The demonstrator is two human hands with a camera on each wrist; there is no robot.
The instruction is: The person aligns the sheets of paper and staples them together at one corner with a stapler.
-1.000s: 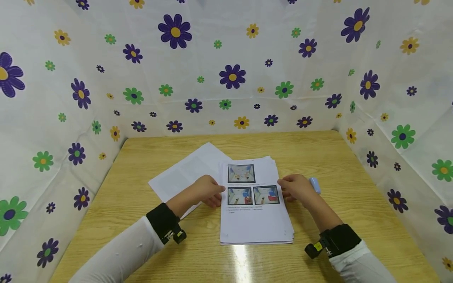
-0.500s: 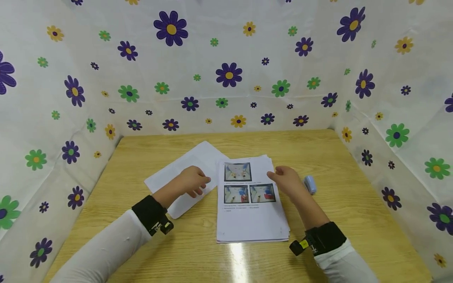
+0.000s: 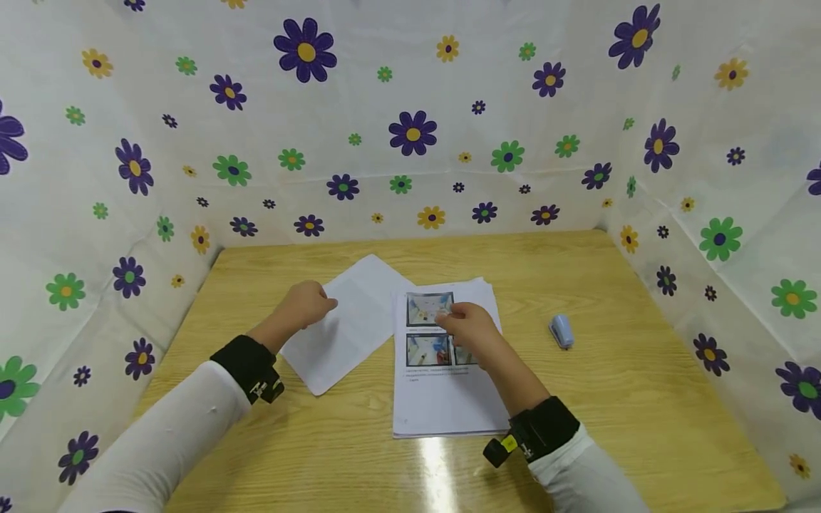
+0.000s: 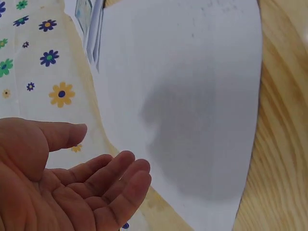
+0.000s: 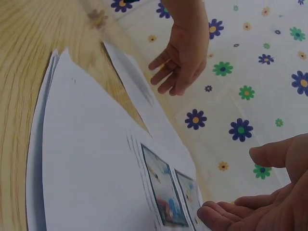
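Observation:
My left hand [image 3: 305, 305] hovers over the left edge of a blank white sheet [image 3: 355, 320], its fingers loosely bent and holding nothing. In the left wrist view a gap shows between thumb and fingers [image 4: 126, 192], and the hand's shadow falls on the sheet. My right hand [image 3: 473, 329] is above a stack of printed pages [image 3: 442, 399] with small photos on the top page, covering part of one photo. The right wrist view shows this hand [image 5: 269, 192] with thumb and fingers apart and nothing between them. The stack overlaps the blank sheet's right side.
A light blue stapler [image 3: 561, 330] lies on the wooden table [image 3: 616, 399] to the right of the stack. White cloth with printed flowers [image 3: 359, 92] hangs behind the table and along both sides.
Both hands have left the stack's side edges and moved left. The left hand has gone to the blank sheet's left edge, the right hand over the top page. The papers lie much as before.

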